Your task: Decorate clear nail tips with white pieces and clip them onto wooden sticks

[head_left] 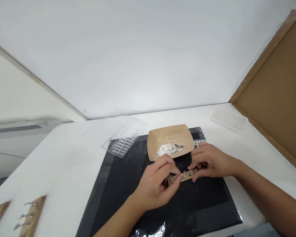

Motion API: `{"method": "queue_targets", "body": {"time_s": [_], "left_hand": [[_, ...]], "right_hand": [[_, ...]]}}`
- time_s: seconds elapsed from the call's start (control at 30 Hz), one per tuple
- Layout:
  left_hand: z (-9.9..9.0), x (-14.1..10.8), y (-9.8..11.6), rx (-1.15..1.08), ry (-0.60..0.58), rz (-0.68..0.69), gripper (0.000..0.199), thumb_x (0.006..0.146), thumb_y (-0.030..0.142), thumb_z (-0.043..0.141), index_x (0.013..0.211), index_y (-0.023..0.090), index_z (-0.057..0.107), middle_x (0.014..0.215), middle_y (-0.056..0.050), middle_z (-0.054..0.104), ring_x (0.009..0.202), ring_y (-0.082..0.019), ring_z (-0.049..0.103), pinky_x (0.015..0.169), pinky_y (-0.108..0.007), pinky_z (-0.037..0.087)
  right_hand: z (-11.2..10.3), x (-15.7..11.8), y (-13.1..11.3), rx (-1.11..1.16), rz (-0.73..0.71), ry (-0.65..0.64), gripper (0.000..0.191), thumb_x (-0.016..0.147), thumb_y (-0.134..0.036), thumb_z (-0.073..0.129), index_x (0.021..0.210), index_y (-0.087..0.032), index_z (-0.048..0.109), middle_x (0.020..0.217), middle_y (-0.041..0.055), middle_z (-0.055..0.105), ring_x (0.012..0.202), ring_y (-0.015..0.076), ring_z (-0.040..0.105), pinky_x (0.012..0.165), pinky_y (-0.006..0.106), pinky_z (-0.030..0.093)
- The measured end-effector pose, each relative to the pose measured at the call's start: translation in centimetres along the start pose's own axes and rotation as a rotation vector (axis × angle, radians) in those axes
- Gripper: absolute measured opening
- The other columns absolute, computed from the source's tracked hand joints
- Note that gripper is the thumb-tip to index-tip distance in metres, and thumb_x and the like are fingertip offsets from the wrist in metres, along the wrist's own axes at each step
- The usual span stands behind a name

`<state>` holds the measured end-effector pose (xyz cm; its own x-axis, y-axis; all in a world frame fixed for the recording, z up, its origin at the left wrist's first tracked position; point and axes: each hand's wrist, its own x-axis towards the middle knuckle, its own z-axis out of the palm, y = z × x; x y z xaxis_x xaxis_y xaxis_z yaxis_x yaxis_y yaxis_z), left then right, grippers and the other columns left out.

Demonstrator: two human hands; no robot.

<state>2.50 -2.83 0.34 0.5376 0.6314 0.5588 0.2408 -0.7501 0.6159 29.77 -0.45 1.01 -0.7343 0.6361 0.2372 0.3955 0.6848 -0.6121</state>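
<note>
A short wooden strip point(186, 177) with metal fittings and small clear upright pieces lies on the black mat point(197, 194). My left hand point(158, 184) is closed over its left part, thumb and forefinger pinched at a small whitish piece point(184, 175). My right hand point(210, 161) grips the strip's right end, thumb on the near side and forefinger on the far side, beside a clear piece. The fingers partly hide both ends of the strip. Just beyond my hands stands a brown paper tray point(154, 141) holding white scraps point(166, 149) and thin sticks.
A clear slotted plastic tray point(124, 143) overlaps the mat's far left corner. At lower left are wooden strips with metal clips point(32, 217). A translucent lid-like piece point(229, 121) lies far right, near a cardboard panel point(278, 89). A white wall closes the back.
</note>
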Motion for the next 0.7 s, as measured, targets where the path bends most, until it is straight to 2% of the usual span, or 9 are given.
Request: {"method": "queue_targets", "body": {"time_s": [0.7], "left_hand": [[-0.15,0.09,0.13,0.069,-0.019,0.01,0.01,0.092,0.012,0.068,0.098,0.02,0.065,0.093,-0.006,0.062,0.077,-0.014,0.062,0.059,-0.023,0.047]], "right_hand": [[0.37,0.05,0.24,0.014,0.041,-0.081,0.035,0.091,-0.057,0.079,0.095,-0.023,0.079,0.073,-0.004,0.067,0.068,0.012,0.062,0.077,0.031,0.036]]}}
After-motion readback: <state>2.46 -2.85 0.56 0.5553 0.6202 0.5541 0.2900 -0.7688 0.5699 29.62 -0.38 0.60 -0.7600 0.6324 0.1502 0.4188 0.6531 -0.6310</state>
